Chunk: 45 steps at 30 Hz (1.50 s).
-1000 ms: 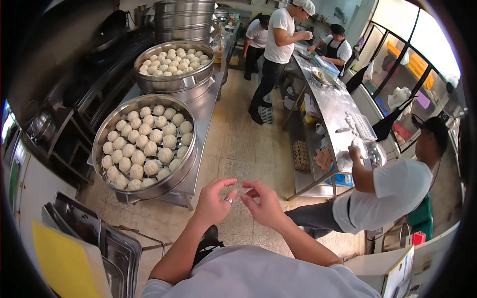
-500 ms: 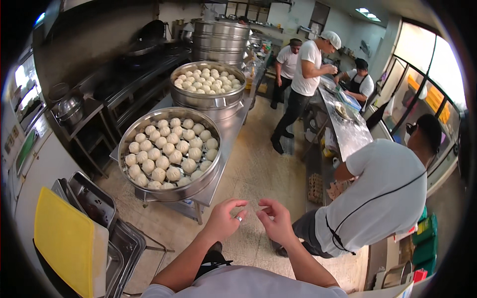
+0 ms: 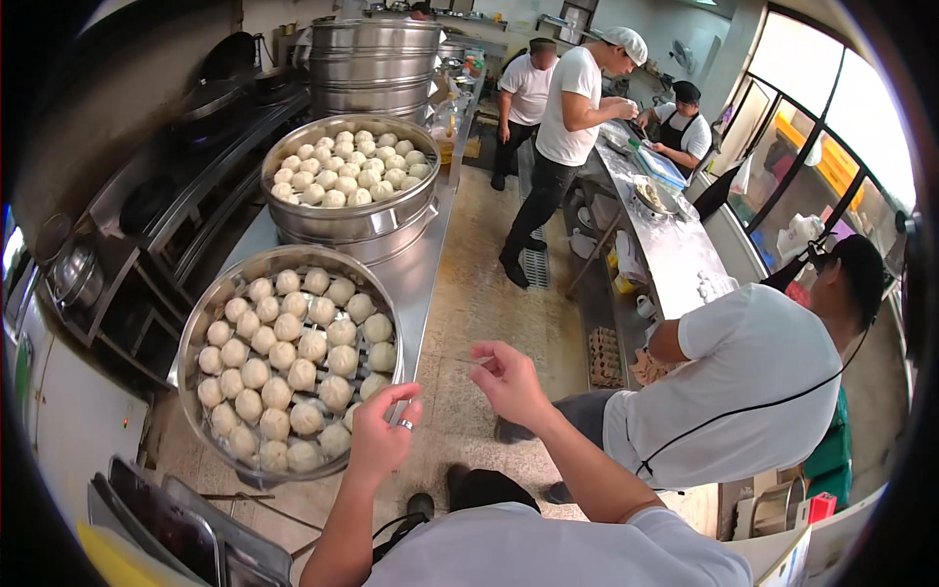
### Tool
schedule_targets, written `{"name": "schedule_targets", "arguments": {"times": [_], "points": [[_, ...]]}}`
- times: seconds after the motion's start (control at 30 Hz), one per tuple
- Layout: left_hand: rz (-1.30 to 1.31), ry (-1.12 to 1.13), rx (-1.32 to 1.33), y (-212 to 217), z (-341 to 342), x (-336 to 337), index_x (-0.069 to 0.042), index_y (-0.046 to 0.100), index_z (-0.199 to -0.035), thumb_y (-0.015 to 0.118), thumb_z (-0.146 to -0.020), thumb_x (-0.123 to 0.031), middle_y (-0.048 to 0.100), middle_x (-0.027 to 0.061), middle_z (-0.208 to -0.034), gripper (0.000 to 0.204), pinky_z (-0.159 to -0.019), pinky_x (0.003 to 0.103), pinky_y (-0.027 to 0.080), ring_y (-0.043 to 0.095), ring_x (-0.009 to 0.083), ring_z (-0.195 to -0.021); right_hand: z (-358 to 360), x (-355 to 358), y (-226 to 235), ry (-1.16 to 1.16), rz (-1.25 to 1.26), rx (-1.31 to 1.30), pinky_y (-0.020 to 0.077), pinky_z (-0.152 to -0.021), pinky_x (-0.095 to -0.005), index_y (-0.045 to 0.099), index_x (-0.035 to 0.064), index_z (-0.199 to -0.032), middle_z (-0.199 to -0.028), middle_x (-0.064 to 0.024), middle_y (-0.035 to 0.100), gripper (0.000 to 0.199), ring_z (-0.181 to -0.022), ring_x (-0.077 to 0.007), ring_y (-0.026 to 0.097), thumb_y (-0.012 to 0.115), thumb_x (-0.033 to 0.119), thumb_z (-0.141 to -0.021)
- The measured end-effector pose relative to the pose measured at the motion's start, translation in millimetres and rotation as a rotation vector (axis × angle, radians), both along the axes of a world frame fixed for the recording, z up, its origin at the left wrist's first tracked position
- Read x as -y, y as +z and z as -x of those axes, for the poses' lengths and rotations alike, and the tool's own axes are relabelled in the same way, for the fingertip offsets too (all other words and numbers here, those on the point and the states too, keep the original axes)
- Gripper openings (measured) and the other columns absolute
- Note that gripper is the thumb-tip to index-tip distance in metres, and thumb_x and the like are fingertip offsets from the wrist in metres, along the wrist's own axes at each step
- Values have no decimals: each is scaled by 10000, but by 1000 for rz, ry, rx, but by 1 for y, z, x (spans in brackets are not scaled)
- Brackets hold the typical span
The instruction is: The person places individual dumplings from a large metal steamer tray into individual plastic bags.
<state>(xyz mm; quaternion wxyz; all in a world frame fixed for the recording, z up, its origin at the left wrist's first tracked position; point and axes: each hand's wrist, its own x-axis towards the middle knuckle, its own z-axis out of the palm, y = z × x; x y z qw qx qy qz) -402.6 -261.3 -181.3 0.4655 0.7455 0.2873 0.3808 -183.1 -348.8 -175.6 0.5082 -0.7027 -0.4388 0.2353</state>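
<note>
Two bare hands are raised over the tiled floor. The left hand (image 3: 383, 437), wearing a ring, has its fingers curled with thumb and forefinger close together; the right hand (image 3: 509, 382) pinches something thin, which I cannot identify. At ten o'clock of the left hand, just beside it, stands the round steel steamer tray of white buns (image 3: 201, 323).

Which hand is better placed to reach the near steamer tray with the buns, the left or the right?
Probably the left. The left hand hovers right at the rim of the near steamer tray beside the buns. The right hand is raised farther off, over the floor.
</note>
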Motion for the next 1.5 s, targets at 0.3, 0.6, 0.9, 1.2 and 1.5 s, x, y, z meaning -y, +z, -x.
{"name": "schedule_targets", "arguments": {"times": [0.3,0.6,0.9,1.2,1.5], "points": [[-18,87,-54,-3,-100,-102,20,708,-1115,704,-889,-44,740,142,-1040,234,-902,339,535,703,237,-986,-149,-142,-37,-42,-170,-46,554,-734,-336,660,-42,-1193,-1021,-149,738,356,-794,-189,687,707,151,-899],[33,64,-148,16,-180,-167,21,696,-1132,681,-916,-6,730,98,-1065,219,-926,322,523,681,187,-1014,-242,-202,-92,-148,93,-82,570,-793,-346,694,-21,-1143,-1006,-136,750,316,-859,-211,713,713,164,-887],[65,69,-72,0,-184,-208,19,695,-1127,683,-912,-6,732,99,-1066,216,-937,324,519,679,190,-1007,-221,-251,-60,52,113,2,544,-728,-319,678,-22,-1144,-989,-87,725,284,-831,-144,666,715,156,-926],[153,227,-91,-24,-201,-205,21,695,-1124,713,-887,-17,733,138,-1046,241,-901,338,539,708,236,-991,-229,-305,-78,259,188,-2,558,-724,-336,685,-30,-1170,-987,-110,738,320,-805,-160,676,717,172,-923],[123,55,-106,-17,-344,-252,14,698,-1157,690,-935,-36,746,105,-1087,228,-913,321,530,687,181,-1005,-359,-334,-80,180,93,13,568,-763,-323,685,-27,-1181,-1012,-131,746,332,-852,-173,701,722,152,-904]]}}
